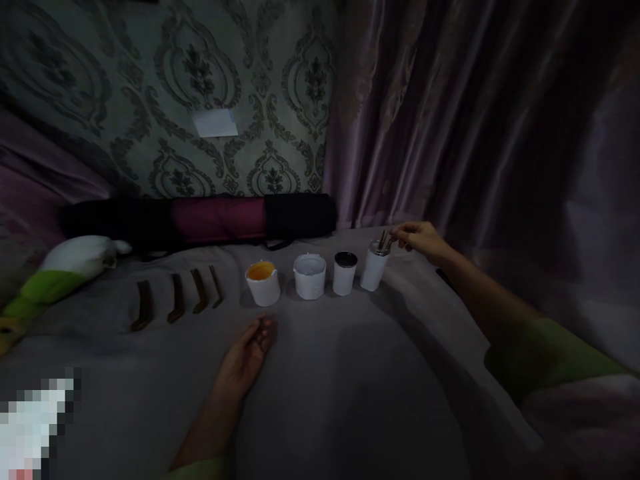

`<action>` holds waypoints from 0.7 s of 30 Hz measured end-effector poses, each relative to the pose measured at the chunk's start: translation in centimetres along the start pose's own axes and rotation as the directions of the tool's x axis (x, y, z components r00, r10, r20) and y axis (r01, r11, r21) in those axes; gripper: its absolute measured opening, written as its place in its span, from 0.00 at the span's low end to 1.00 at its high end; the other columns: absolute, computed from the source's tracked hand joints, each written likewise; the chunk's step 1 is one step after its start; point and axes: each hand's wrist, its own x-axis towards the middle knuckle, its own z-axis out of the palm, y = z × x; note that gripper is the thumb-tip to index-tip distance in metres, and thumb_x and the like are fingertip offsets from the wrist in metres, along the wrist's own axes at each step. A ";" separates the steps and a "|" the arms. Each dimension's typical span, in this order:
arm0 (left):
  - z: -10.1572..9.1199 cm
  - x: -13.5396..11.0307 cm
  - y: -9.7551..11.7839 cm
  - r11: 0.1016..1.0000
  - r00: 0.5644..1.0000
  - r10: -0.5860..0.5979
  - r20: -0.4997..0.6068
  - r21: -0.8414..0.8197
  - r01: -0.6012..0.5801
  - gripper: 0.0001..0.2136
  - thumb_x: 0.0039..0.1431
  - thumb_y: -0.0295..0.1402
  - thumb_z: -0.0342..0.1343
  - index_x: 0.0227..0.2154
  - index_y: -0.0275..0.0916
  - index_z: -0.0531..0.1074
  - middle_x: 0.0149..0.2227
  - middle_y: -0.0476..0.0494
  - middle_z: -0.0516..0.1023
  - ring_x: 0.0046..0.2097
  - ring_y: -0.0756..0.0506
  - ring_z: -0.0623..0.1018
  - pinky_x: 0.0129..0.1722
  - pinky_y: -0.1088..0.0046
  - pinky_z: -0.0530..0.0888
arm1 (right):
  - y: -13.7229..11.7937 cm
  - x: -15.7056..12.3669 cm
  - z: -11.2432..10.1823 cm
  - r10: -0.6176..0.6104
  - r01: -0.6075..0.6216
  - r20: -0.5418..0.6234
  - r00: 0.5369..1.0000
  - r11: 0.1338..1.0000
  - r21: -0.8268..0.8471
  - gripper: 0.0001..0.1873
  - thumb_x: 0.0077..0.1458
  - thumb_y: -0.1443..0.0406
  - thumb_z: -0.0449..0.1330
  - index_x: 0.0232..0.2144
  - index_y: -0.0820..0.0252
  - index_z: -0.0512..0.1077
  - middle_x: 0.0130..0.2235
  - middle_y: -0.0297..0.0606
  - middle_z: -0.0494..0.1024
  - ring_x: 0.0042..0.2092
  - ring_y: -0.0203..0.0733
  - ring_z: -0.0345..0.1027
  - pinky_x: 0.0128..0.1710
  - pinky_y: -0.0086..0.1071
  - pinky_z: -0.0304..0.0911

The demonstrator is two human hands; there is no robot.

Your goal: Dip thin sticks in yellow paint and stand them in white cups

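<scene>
Right hand [419, 239] reaching out at right, fingertips together at the mouth of the tall white container [373, 270], right by the thin brown sticks [383, 240] poking up from its metal-looking rim; dim and small there, so can't tell whether the fingers actually grip a stick or just sit beside it. Left hand [249, 355] released, fingers loosely curled, palm turned inward, over the grey cloth [360, 400], just in front of the orange-filled tub [265, 291]. Containers stand upright in a row, left to right: that tub, a white tub with pale contents [311, 285], a narrower white can with a dark top [343, 279], then the tall one with the sticks, at the right end. Left of the row, four dark brown bent pieces lie on the cloth, near each other but apart, widest [144, 303] at far left, thinnest [215, 287] nearest the tubs. Behind: black-and-maroon roll [219, 220] along the patterned wall [273, 73], purple curtain [395, 133] to the right, white-and-green plush toy [75, 260] at left. Sleeves green.
</scene>
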 end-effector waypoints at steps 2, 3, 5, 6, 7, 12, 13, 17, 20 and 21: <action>0.1 -0.1 0.0 1.000 1.000 0.003 -0.016 0.002 -0.003 0.10 0.54 0.18 0.45 0.28 0.29 0.72 0.26 0.41 0.73 0.25 0.54 0.72 0.23 0.81 0.72 | -0.1 0.0 0.0 0.001 -0.001 0.007 1.000 1.000 -0.001 0.06 0.48 0.65 0.58 0.26 0.64 0.71 0.26 0.37 0.73 0.22 0.28 0.59 0.17 0.22 0.54; 0.1 -0.1 0.0 1.000 1.000 0.006 -0.023 0.003 -0.005 0.10 0.54 0.17 0.45 0.28 0.29 0.72 0.26 0.41 0.73 0.25 0.53 0.72 0.23 0.81 0.72 | -0.1 0.0 0.0 0.004 -0.004 0.010 1.000 1.000 0.000 0.06 0.48 0.65 0.58 0.26 0.64 0.71 0.26 0.37 0.73 0.22 0.28 0.59 0.17 0.22 0.54; 0.1 -0.1 0.0 1.000 0.999 0.009 -0.031 0.004 -0.009 0.10 0.54 0.17 0.45 0.28 0.29 0.72 0.26 0.41 0.74 0.26 0.53 0.73 0.24 0.80 0.73 | -0.2 -0.1 0.0 0.015 -0.015 0.007 1.000 1.000 0.000 0.06 0.48 0.65 0.58 0.27 0.64 0.71 0.26 0.37 0.73 0.22 0.28 0.59 0.17 0.22 0.54; 0.1 -0.1 0.0 1.000 0.999 0.006 -0.033 0.002 -0.006 0.10 0.54 0.18 0.45 0.28 0.29 0.72 0.27 0.41 0.74 0.26 0.53 0.73 0.25 0.80 0.73 | -0.3 -0.2 0.0 0.021 -0.021 0.005 1.000 1.000 -0.002 0.06 0.48 0.65 0.58 0.27 0.64 0.71 0.26 0.37 0.73 0.22 0.28 0.59 0.17 0.22 0.54; 0.1 -0.1 0.0 1.000 0.999 0.001 -0.033 0.000 -0.001 0.10 0.54 0.18 0.45 0.28 0.29 0.73 0.27 0.41 0.73 0.26 0.53 0.73 0.25 0.80 0.73 | -0.3 -0.2 0.0 0.024 -0.024 0.004 1.000 1.000 -0.003 0.06 0.48 0.65 0.58 0.26 0.64 0.71 0.26 0.37 0.73 0.22 0.28 0.59 0.17 0.22 0.54; -0.2 0.1 0.0 1.000 1.000 -0.005 -0.018 -0.012 0.005 0.10 0.53 0.18 0.46 0.30 0.29 0.73 0.27 0.41 0.73 0.26 0.53 0.73 0.25 0.80 0.73 | -0.3 -0.5 0.0 0.028 -0.028 0.024 0.999 1.000 0.003 0.07 0.48 0.64 0.58 0.27 0.64 0.72 0.28 0.39 0.74 0.22 0.29 0.60 0.17 0.23 0.54; -0.2 0.1 -0.1 1.000 1.000 -0.001 -0.013 -0.012 0.001 0.10 0.53 0.18 0.46 0.30 0.29 0.73 0.27 0.41 0.74 0.26 0.53 0.72 0.25 0.80 0.73 | -0.2 -0.5 0.0 0.031 -0.031 0.022 0.999 1.000 0.004 0.07 0.48 0.64 0.58 0.28 0.64 0.72 0.28 0.39 0.74 0.22 0.29 0.60 0.17 0.23 0.54; -0.4 0.2 -0.1 1.000 1.000 0.007 -0.002 -0.004 -0.007 0.10 0.53 0.18 0.46 0.30 0.28 0.73 0.27 0.41 0.73 0.25 0.54 0.72 0.24 0.80 0.72 | -0.2 -0.4 0.0 0.033 -0.033 0.011 0.999 0.999 0.013 0.08 0.48 0.63 0.58 0.28 0.64 0.72 0.28 0.39 0.74 0.22 0.28 0.60 0.17 0.23 0.54; -0.4 0.2 -0.1 1.000 1.000 0.004 -0.016 -0.005 -0.004 0.10 0.53 0.18 0.46 0.29 0.29 0.73 0.27 0.41 0.74 0.26 0.54 0.72 0.25 0.81 0.72 | -0.4 -0.5 0.0 0.033 -0.033 0.017 0.999 0.999 0.010 0.10 0.49 0.62 0.57 0.27 0.65 0.72 0.28 0.39 0.74 0.22 0.28 0.60 0.17 0.23 0.54; -0.4 0.3 -0.2 1.000 1.000 0.004 -0.021 -0.007 -0.004 0.10 0.53 0.18 0.46 0.30 0.29 0.73 0.27 0.41 0.74 0.26 0.54 0.72 0.25 0.81 0.72 | -0.5 -0.6 0.0 0.033 -0.033 0.015 0.999 0.999 0.007 0.10 0.50 0.62 0.57 0.27 0.65 0.71 0.28 0.39 0.74 0.22 0.29 0.60 0.17 0.23 0.54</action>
